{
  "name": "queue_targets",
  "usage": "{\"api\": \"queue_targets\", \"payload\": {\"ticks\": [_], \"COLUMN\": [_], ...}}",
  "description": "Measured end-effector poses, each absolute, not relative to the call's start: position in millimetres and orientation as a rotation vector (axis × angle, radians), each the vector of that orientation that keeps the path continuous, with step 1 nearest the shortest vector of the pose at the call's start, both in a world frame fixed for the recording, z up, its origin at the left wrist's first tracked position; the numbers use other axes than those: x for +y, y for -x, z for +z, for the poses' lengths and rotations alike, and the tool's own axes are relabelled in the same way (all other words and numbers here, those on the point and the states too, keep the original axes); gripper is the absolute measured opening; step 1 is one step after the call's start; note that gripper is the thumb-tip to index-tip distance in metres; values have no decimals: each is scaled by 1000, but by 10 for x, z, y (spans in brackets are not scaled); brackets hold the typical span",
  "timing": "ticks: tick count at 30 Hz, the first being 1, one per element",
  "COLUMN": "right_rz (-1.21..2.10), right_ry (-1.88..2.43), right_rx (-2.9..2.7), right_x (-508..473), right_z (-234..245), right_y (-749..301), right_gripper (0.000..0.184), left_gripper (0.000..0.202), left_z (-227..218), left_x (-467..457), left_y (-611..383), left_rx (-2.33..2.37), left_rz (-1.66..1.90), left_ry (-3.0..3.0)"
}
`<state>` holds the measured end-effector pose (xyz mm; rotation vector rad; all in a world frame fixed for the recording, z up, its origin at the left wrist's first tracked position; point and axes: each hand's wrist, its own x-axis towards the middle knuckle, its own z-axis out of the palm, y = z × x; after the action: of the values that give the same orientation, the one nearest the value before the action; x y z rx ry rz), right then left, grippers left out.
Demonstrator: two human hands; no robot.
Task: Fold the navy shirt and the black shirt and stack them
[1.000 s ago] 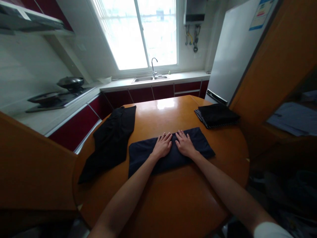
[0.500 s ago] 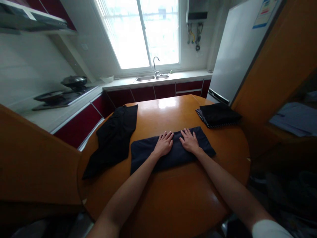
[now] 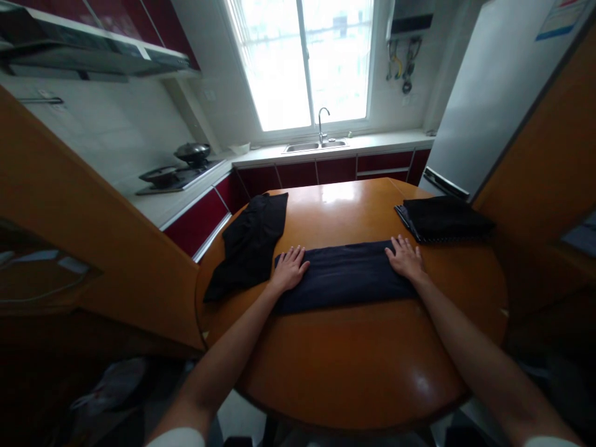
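Observation:
A dark navy folded garment (image 3: 349, 276) lies flat as a long rectangle across the middle of the table. On its left end rests my left hand (image 3: 289, 270), palm down with the fingers spread. My right hand (image 3: 405, 258) lies flat on the right end, its fingers also apart. Both hands press on the cloth without gripping it. To the left is a black garment (image 3: 256, 239), spread out loosely with one part reaching the table's left edge. A folded stack of dark clothes (image 3: 444, 217), with a patterned layer beneath, sits at the right.
The oval wooden table (image 3: 354, 366) has a glossy top. Behind it runs a counter with a sink (image 3: 302, 147) and a faucet (image 3: 321, 124). Pans (image 3: 192, 152) stand on the stove at the left, and a refrigerator (image 3: 493, 93) is at the right.
My hands have slid apart from the middle of the navy garment to its two ends. The garment now lies straighter. The camera view has turned slightly left.

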<state>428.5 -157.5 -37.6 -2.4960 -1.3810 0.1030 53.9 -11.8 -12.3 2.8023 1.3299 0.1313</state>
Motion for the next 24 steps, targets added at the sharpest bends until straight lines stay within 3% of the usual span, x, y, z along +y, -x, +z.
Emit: {"api": "queue_targets", "payload": {"ticks": [5, 8, 13, 20, 24], "right_rz": [-136, -264, -57, -25, -156], "right_ry": [2441, 2226, 1881, 1806, 1694], "right_rx": [-1287, -1491, -2061, -2177, -2217], "right_x": [-1695, -1885, -2369, -2762, -2854], "right_z": [-288, -278, -375, -337, -276], "right_y": [-4143, -3923, -3785, -4179, -4341], "right_gripper": [63, 60, 56, 57, 52], "left_gripper": [53, 54, 73, 54, 79], "left_z": [43, 94, 59, 92, 158], "left_x": [-359, -740, -1125, -1058, -1107], "left_y": [-231, -127, 74, 288, 313], "left_rx": [1033, 730, 651, 605, 570], "left_rz": [396, 364, 129, 67, 31], "left_ry": [-2787, -2815, -2918, -3047, -3063]}}
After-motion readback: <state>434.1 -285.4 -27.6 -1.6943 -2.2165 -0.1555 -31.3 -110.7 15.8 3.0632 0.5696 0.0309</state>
